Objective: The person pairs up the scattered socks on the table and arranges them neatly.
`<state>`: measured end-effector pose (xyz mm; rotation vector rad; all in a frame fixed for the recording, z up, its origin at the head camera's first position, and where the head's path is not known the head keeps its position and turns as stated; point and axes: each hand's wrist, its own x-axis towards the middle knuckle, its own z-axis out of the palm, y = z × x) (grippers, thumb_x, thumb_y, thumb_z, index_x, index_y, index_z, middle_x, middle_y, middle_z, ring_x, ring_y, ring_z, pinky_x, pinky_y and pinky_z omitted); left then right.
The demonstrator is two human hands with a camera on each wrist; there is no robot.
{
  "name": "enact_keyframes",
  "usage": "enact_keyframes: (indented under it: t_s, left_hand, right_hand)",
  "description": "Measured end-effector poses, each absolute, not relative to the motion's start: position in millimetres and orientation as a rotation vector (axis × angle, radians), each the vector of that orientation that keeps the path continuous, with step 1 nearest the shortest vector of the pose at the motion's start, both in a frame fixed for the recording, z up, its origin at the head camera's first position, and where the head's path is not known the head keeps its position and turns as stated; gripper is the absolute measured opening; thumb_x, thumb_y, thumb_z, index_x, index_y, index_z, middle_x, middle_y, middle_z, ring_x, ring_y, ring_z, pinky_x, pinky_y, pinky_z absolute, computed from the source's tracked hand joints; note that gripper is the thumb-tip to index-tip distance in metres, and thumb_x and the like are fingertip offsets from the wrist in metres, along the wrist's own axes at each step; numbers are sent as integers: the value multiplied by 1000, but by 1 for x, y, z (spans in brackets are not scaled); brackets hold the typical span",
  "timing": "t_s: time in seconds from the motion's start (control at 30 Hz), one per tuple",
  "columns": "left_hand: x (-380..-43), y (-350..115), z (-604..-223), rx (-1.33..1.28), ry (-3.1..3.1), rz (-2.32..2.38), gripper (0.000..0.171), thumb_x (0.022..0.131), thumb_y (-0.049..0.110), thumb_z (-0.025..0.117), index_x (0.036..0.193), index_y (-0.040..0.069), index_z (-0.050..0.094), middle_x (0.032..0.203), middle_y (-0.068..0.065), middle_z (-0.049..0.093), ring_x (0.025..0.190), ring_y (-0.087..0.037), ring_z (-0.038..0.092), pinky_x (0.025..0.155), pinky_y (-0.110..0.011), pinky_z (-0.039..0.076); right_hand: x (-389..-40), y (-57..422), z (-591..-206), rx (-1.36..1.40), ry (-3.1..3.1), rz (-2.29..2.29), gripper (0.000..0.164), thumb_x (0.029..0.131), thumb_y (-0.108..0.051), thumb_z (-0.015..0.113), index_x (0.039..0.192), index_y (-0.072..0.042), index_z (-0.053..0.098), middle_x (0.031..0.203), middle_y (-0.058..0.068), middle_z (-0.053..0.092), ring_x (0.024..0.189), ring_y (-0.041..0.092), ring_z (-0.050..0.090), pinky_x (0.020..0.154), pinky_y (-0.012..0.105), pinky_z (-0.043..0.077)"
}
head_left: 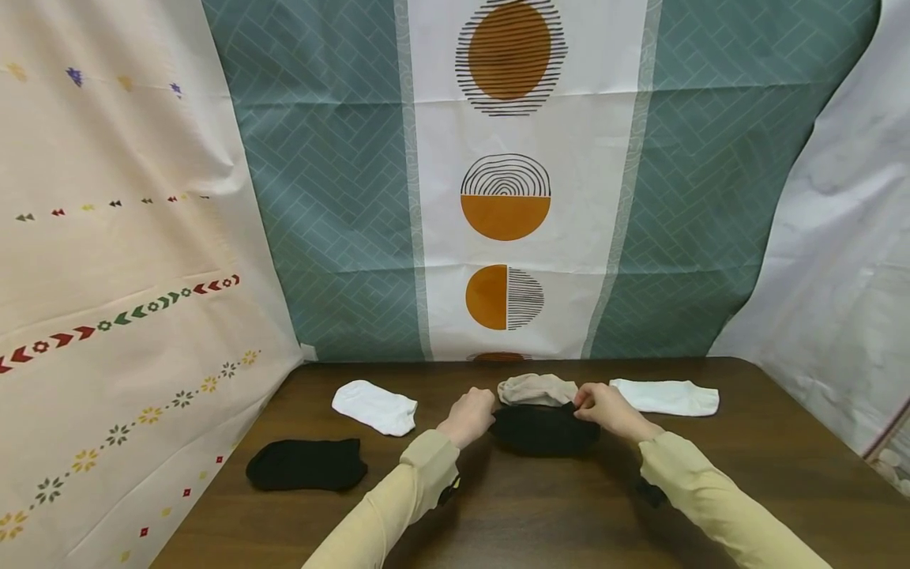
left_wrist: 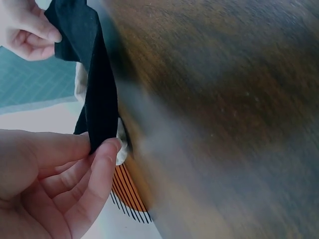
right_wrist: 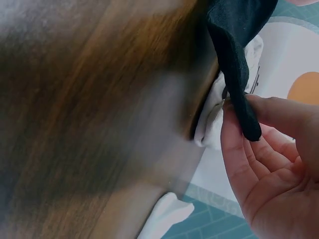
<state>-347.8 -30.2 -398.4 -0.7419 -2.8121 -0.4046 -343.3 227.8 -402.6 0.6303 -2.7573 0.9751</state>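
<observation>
One black sock (head_left: 546,431) stretches between two hands, held up off the bench (head_left: 540,514) near its middle. The left hand (head_left: 470,416) pinches one end between thumb and forefinger; the right hand (head_left: 614,409) pinches the other end the same way, and a short tip of fabric hangs past those fingers (right_wrist: 237,144). The remaining fingers of both hands are loosely curled.

Just behind the held sock, a beige sock (head_left: 536,390) lies rumpled on the bench, partly hidden; whether the two touch, I cannot tell. Beyond the right hand, a white sock (head_left: 664,397) lies flat near the back edge. Well to the left of the left hand, a second white sock (head_left: 374,407) lies aslant, and a second black sock (head_left: 307,465) lies nearer the person.

Pale yellow sleeves (head_left: 384,514) cover both forearms. A green and white cloth (head_left: 341,197) with orange shapes hangs behind the bench, and a patterned cream cloth (head_left: 107,261) hangs at the left.
</observation>
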Motion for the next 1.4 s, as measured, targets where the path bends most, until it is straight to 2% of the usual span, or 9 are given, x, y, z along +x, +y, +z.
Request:
enact_keyframes:
  t_s: [0.4,0.63,0.9,1.1,1.4]
  left_hand:
    - [-350,-26,-406,-748,-2820,-402,36,75,3,70,53,11,42,50,6,36,46,-8,38,44,-25,34]
    - [-352,-25,-410,-739,-2807,-384,33,74,3,71,54,11,46,52,4,45,49,-11,49,46,-27,39]
    - [-355,-22,-414,-713,-2855,-387,37,76,3,69,52,12,43,52,5,43,48,-9,45,45,-28,38]
    - [-355,-22,-415,-700,-2872,-369,29,76,3,69,55,11,50,55,4,48,49,-11,50,45,-29,40]
    - [-355,-22,-416,-657,-2886,-383,27,76,4,69,57,11,51,55,3,48,50,-12,52,45,-30,41]
  right_hand:
    - [-344,233,-410,579,-2786,958,14,72,4,70,78,0,57,68,2,58,63,16,55,58,32,44]
    - [-347,238,-416,580,-2793,935,15,71,4,70,76,0,57,67,1,56,62,16,54,56,32,43]
    - [-348,242,-421,580,-2807,942,16,72,2,71,77,0,56,68,2,57,62,17,54,55,32,43]
    - [-347,242,-421,536,-2846,947,16,71,2,71,75,-1,56,67,2,57,59,16,53,52,31,43]
    - [-347,242,-422,523,-2849,949,16,70,3,71,73,-2,56,65,1,56,58,14,52,51,30,43]
